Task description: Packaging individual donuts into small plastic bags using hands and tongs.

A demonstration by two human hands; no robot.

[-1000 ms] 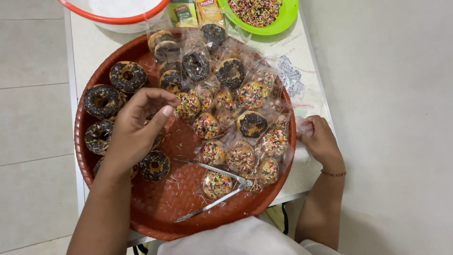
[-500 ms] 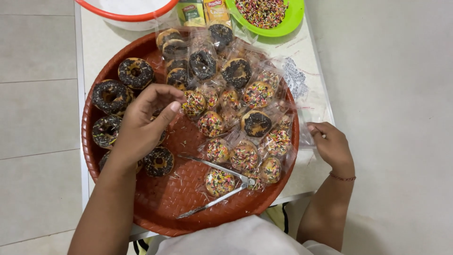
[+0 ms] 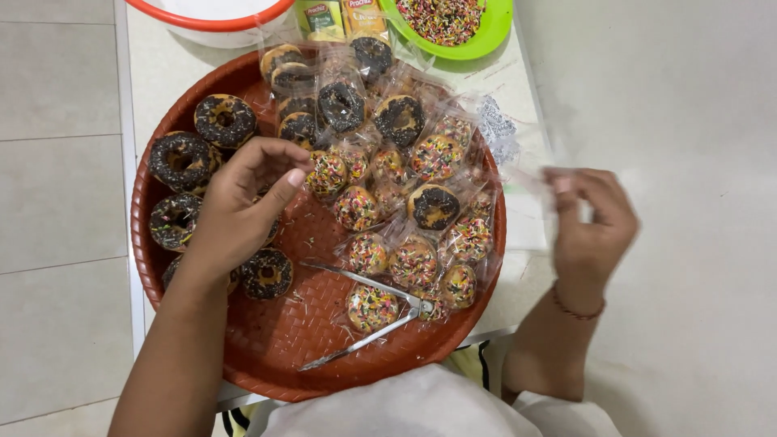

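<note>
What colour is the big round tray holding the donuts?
Reddish-brown woven tray; head view shows it.

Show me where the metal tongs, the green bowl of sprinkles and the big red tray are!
metal tongs (image 3: 380, 311): head view, on the arms near the hinge.
green bowl (image 3: 498, 24): head view, on its right rim.
red tray (image 3: 283, 348): head view, on a bare woven patch near the front.

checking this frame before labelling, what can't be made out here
Head view only:
- Right hand: motion-blurred; its grip on a clear plastic bag is unclear.
- Left hand: covers the doughnut beneath.
- White bowl with red rim and green plastic plate of sprinkles: cut by the top edge.
</note>
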